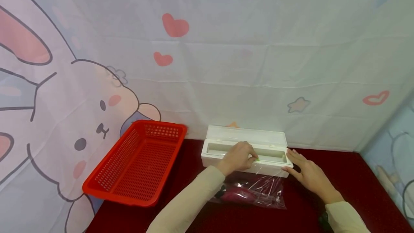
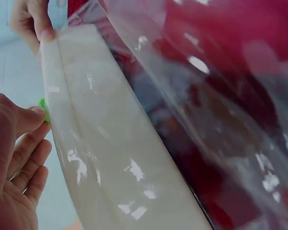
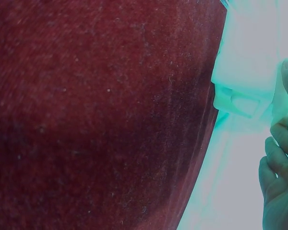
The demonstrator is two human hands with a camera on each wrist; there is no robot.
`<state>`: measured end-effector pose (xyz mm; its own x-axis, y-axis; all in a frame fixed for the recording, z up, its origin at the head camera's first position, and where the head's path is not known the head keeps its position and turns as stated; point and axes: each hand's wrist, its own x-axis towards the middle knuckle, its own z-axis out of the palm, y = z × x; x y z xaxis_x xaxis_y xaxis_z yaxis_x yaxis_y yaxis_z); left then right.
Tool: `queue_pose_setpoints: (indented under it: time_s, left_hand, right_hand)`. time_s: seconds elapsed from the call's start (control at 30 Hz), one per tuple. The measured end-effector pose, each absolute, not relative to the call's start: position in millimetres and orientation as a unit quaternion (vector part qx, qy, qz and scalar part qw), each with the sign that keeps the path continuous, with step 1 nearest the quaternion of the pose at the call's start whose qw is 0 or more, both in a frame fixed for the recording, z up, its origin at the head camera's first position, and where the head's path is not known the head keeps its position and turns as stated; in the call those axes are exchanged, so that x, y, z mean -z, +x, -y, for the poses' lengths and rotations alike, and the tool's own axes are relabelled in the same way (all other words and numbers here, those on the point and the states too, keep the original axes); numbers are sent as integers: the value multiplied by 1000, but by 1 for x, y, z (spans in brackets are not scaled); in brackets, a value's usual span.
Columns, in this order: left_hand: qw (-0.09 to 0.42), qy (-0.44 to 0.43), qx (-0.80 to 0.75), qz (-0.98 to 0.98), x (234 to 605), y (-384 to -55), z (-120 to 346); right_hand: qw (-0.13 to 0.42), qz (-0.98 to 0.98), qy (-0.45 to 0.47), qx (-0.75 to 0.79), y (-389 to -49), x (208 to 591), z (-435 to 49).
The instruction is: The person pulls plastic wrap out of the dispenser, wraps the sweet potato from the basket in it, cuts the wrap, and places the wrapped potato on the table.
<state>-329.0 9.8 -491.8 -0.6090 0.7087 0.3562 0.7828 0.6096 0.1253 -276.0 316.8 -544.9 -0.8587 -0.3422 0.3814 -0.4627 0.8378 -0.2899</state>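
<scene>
A long white cling film dispenser [image 1: 249,167] stands on the table near the back, its clear lid [image 1: 245,136] raised. Transparent film [image 1: 270,197] hangs from its front and drapes over a magenta object [image 1: 239,195] whose kind I cannot tell. With thumb and forefinger, my left hand [image 1: 238,157] pinches a small green slider [image 2: 44,110] on the dispenser's edge. My right hand [image 1: 308,173] holds the dispenser's right end, thumb at the front and fingers at the side and top. The left wrist view shows the film [image 2: 206,96] close up.
A red perforated plastic basket [image 1: 137,168] sits to the left of the dispenser. Dark red cloth [image 1: 343,172] covers the table. Behind it hangs a pale curtain [image 1: 226,64] printed with a rabbit, hearts and stars.
</scene>
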Motion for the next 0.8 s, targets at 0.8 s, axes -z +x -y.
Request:
queue_pose_setpoints:
  time_s: [0.8]
  left_hand:
    - [133, -414, 157, 887, 489, -329, 36]
  right_hand:
    - [171, 942, 217, -189, -274, 545, -314]
